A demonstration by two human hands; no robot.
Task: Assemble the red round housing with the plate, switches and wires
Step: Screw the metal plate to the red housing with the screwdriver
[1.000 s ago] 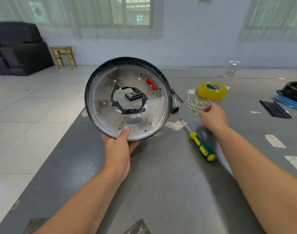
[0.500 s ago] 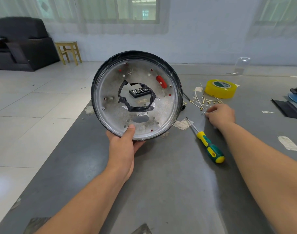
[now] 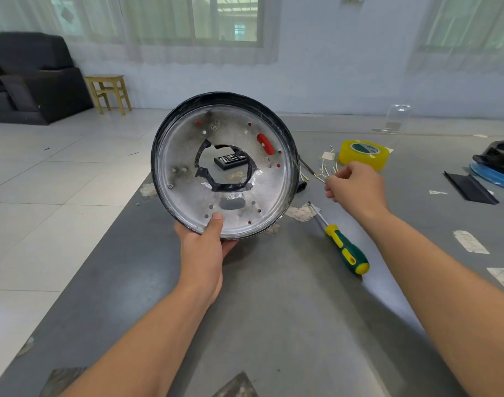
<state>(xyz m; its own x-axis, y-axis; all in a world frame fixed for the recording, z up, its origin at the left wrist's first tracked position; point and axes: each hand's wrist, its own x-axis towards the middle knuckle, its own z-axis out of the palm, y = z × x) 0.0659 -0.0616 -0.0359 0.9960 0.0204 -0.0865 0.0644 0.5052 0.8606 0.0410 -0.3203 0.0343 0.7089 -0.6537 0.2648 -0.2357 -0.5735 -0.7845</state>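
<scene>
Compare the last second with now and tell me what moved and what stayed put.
The right hand has lifted off the small metal parts beside the yellow tape roll, its fingers now pinched together; what they hold, if anything, is too small to tell. The left hand keeps its grip on the round housing, upright by its lower rim. The screwdriver and tape roll have not moved on the table.

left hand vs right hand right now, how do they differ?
The left hand grips the round housing by its lower rim, holding it tilted up off the table; the right hand pinches something small above the loose wires. Left thumb lies flat on the plate; right fingers are curled. Both are bare.
</scene>
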